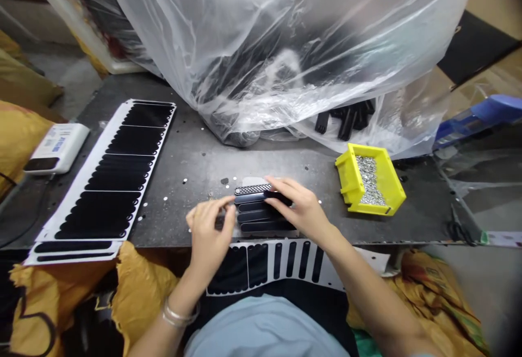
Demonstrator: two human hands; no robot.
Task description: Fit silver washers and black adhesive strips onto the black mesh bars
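Several long black strips [259, 217] with rounded ends lie side by side in front of me, over a pale piece at the table's middle. The farthest strip [253, 189] has a light crosshatched face. My right hand [302, 207] pinches the right end of a smooth black strip [249, 198] just nearer than it, between thumb and fingers. At that strip's left end is my left hand [212, 229], its index fingertip touching or almost touching the end, thumb a little apart. A small dark thing [220, 221] shows partly behind the left hand; its kind is unclear.
A sheet of black stickers [110, 177] lies left, beside a white device [57, 148] with a cable. Another sticker sheet [258, 267] is across my lap. To the right stands a yellow bin [346, 174] of small metal parts. A plastic bag [261, 112] with black pieces fills the back.
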